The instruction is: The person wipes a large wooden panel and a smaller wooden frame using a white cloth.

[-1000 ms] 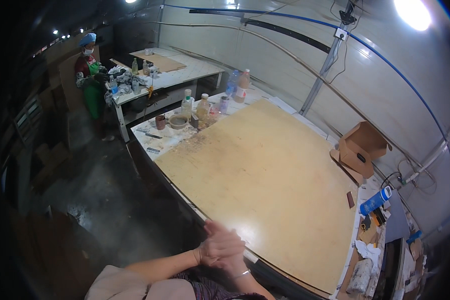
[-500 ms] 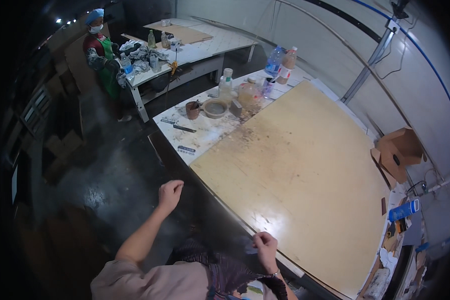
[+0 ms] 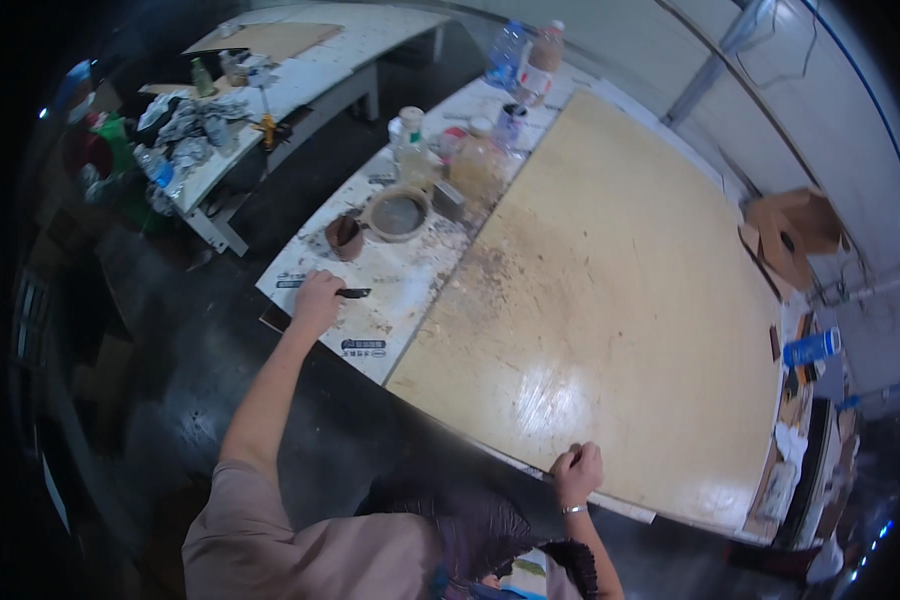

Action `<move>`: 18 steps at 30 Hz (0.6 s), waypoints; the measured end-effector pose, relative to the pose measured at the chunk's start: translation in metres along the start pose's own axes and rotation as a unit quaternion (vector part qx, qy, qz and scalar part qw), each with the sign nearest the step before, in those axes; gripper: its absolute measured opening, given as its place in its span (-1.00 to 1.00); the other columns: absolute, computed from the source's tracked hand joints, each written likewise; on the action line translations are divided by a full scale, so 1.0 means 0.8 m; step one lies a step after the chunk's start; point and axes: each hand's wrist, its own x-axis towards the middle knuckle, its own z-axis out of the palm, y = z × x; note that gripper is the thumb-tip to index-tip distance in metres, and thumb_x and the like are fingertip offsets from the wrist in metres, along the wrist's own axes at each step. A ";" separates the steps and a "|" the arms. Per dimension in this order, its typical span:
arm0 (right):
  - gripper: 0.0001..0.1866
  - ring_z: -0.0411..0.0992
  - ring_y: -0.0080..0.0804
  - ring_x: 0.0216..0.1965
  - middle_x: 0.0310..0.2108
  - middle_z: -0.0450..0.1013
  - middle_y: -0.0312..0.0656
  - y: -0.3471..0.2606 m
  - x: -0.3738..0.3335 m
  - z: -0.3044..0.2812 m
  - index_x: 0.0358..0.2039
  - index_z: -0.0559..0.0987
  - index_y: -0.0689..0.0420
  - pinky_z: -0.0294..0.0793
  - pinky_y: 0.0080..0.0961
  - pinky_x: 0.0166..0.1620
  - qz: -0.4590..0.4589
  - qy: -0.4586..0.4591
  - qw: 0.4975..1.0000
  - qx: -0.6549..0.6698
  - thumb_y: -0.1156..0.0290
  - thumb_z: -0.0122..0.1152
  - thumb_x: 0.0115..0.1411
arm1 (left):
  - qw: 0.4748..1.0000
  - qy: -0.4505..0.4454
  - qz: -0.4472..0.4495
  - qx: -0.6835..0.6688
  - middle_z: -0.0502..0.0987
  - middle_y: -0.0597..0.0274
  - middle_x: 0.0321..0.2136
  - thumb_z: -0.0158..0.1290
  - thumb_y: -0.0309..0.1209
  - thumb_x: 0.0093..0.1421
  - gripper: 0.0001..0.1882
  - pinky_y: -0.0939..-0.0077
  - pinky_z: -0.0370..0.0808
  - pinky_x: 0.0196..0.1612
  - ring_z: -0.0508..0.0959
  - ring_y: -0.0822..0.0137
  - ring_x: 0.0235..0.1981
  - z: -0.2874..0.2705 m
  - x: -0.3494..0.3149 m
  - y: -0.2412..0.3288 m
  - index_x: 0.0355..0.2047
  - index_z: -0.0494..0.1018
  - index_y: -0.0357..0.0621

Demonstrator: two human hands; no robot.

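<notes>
Grasping a dark tool [image 3: 356,293] jutting rightward, the left hand [image 3: 317,301] sits far from the curled right hand [image 3: 577,474].

An open cardboard box [image 3: 802,215] sits near a blue canister [image 3: 811,347], and grey rags [image 3: 184,130] lie on the far table [image 3: 310,82].

Head cam's a wide fisheye, peering down from close above the wearer's torso [image 3: 360,555] at 6 o'clock, tan board [image 3: 600,310] near 3, far bench [image 3: 315,82] way off at 11.
</notes>
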 end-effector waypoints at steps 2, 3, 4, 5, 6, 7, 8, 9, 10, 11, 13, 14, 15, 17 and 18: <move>-0.92 0.33 -0.09 -0.47 -0.53 0.32 -0.12 -0.004 0.003 0.000 -0.54 0.36 0.10 0.30 -0.19 -0.43 0.002 -0.002 1.000 0.005 0.44 0.06 -0.08 | 1.000 -0.016 -0.005 0.004 0.44 0.17 -0.39 0.14 -0.54 -0.11 -0.85 0.28 0.37 -0.10 0.40 0.09 -0.19 -0.003 0.003 -0.002 -0.44 0.48 -0.14; -0.90 0.32 -0.06 -0.49 -0.52 0.30 -0.10 -0.005 0.004 -0.001 -0.52 0.33 0.12 0.30 -0.20 -0.46 -0.017 0.004 1.000 0.012 0.48 0.04 -0.08 | 1.000 -0.019 -0.006 -0.002 0.43 0.16 -0.40 0.15 -0.55 -0.13 -0.85 0.26 0.37 -0.16 0.40 0.09 -0.23 -0.007 0.003 0.000 -0.50 0.43 -0.16; -0.91 0.32 -0.06 -0.49 -0.52 0.30 -0.11 -0.003 0.005 -0.001 -0.52 0.34 0.12 0.31 -0.20 -0.46 -0.016 0.002 1.000 0.007 0.48 0.04 -0.09 | 1.000 -0.027 -0.006 -0.006 0.43 0.17 -0.45 0.15 -0.56 -0.13 -0.84 0.26 0.36 -0.21 0.39 0.09 -0.27 -0.016 0.007 0.006 -0.53 0.39 -0.17; -0.91 0.32 -0.07 -0.49 -0.53 0.30 -0.11 -0.001 0.003 0.000 -0.52 0.34 0.11 0.31 -0.21 -0.46 -0.016 0.001 1.000 0.002 0.48 0.04 -0.09 | 0.999 -0.032 -0.012 0.017 0.42 0.17 -0.48 0.15 -0.57 -0.13 -0.83 0.25 0.35 -0.22 0.39 0.08 -0.29 -0.014 0.009 0.007 -0.53 0.38 -0.18; -0.91 0.33 -0.08 -0.49 -0.53 0.31 -0.12 -0.001 0.005 0.000 -0.53 0.34 0.11 0.32 -0.22 -0.46 -0.018 0.000 1.000 -0.002 0.48 0.05 -0.09 | 0.998 -0.035 -0.020 0.042 0.42 0.17 -0.51 0.15 -0.58 -0.14 -0.83 0.25 0.35 -0.23 0.39 0.08 -0.31 -0.014 0.009 0.009 -0.53 0.36 -0.18; -0.92 0.33 -0.10 -0.49 -0.53 0.31 -0.13 -0.004 0.008 -0.003 -0.53 0.36 0.10 0.32 -0.24 -0.46 -0.017 -0.002 1.000 -0.008 0.48 0.05 -0.10 | 0.999 -0.005 -0.038 -0.023 0.43 0.15 -0.54 0.13 -0.62 -0.11 -0.83 0.24 0.37 -0.27 0.41 0.04 -0.35 -0.018 0.011 0.028 -0.50 0.37 -0.20; -0.91 0.33 -0.10 -0.49 -0.53 0.31 -0.13 -0.003 0.008 -0.003 -0.53 0.36 0.10 0.32 -0.24 -0.46 -0.009 -0.011 1.000 -0.007 0.48 0.05 -0.10 | 0.991 0.004 -0.086 -0.105 0.47 0.18 -0.52 0.10 -0.66 -0.06 -0.82 0.37 0.40 -0.36 0.48 0.16 -0.45 -0.015 0.008 0.040 -0.41 0.41 -0.22; -0.91 0.33 -0.09 -0.49 -0.54 0.31 -0.13 -0.004 0.009 -0.003 -0.53 0.35 0.10 0.32 -0.24 -0.46 -0.006 -0.021 1.000 -0.005 0.48 0.06 -0.10 | 0.974 0.001 -0.103 -0.203 0.47 0.24 -0.52 0.08 -0.68 -0.03 -0.81 0.49 0.40 -0.40 0.49 0.31 -0.47 -0.008 0.002 0.044 -0.37 0.42 -0.24; -0.91 0.33 -0.09 -0.50 -0.54 0.30 -0.13 -0.003 0.010 -0.003 -0.53 0.35 0.11 0.33 -0.24 -0.46 -0.003 -0.031 1.000 -0.002 0.48 0.07 -0.10 | 0.947 -0.002 -0.120 -0.298 0.47 0.29 -0.52 0.05 -0.70 0.00 -0.79 0.62 0.40 -0.44 0.49 0.46 -0.50 -0.001 -0.002 0.048 -0.32 0.42 -0.26; -0.89 0.33 -0.12 -0.48 -0.53 0.30 -0.14 -0.002 0.011 -0.002 -0.50 0.37 0.12 0.33 -0.25 -0.45 0.007 -0.051 0.999 0.017 0.49 0.10 -0.09 | 0.913 -0.018 -0.140 -0.383 0.50 0.29 -0.49 0.06 -0.70 0.02 -0.78 0.69 0.40 -0.40 0.47 0.53 -0.51 0.007 -0.007 0.054 -0.28 0.45 -0.29; -0.88 0.33 -0.14 -0.44 -0.51 0.29 -0.14 -0.006 0.025 -0.009 -0.47 0.38 0.12 0.34 -0.26 -0.41 -0.019 -0.029 0.998 0.053 0.51 0.11 -0.08 | 0.842 -0.056 -0.176 -0.507 0.50 0.27 -0.46 0.02 -0.69 0.06 -0.84 0.63 0.44 -0.36 0.50 0.47 -0.47 -0.006 -0.011 0.116 -0.31 0.46 -0.33; -0.87 0.33 -0.15 -0.43 -0.50 0.29 -0.15 -0.008 0.032 -0.012 -0.46 0.39 0.13 0.34 -0.27 -0.39 -0.033 -0.019 0.997 0.073 0.51 0.12 -0.07 | 0.818 -0.061 -0.188 -0.541 0.50 0.26 -0.45 -0.01 -0.68 0.09 -0.86 0.61 0.45 -0.35 0.51 0.46 -0.46 -0.011 -0.014 0.140 -0.31 0.46 -0.34; -0.85 0.32 -0.17 -0.38 -0.45 0.29 -0.14 -0.004 0.037 -0.013 -0.42 0.42 0.13 0.35 -0.30 -0.34 -0.027 -0.007 0.998 0.062 0.54 0.13 -0.06 | 0.785 -0.068 -0.198 -0.583 0.50 0.25 -0.44 -0.02 -0.66 0.10 -0.88 0.60 0.45 -0.34 0.51 0.45 -0.45 -0.012 -0.015 0.158 -0.32 0.46 -0.35; -0.86 0.32 -0.16 -0.37 -0.42 0.30 -0.12 0.023 0.045 -0.017 -0.41 0.43 0.14 0.35 -0.31 -0.31 -0.007 0.049 0.997 0.052 0.54 0.12 -0.05 | 0.714 -0.082 -0.217 -0.661 0.50 0.22 -0.42 -0.03 -0.61 0.13 -0.89 0.57 0.46 -0.32 0.51 0.44 -0.42 -0.011 -0.017 0.182 -0.33 0.46 -0.37; -0.86 0.31 -0.15 -0.36 -0.41 0.30 -0.11 0.043 0.045 -0.023 -0.41 0.43 0.14 0.35 -0.31 -0.29 0.005 0.079 0.996 0.048 0.53 0.12 -0.05 | 0.698 -0.085 -0.213 -0.678 0.50 0.20 -0.40 -0.04 -0.60 0.14 -0.88 0.57 0.46 -0.30 0.51 0.44 -0.41 -0.014 -0.016 0.191 -0.33 0.46 -0.37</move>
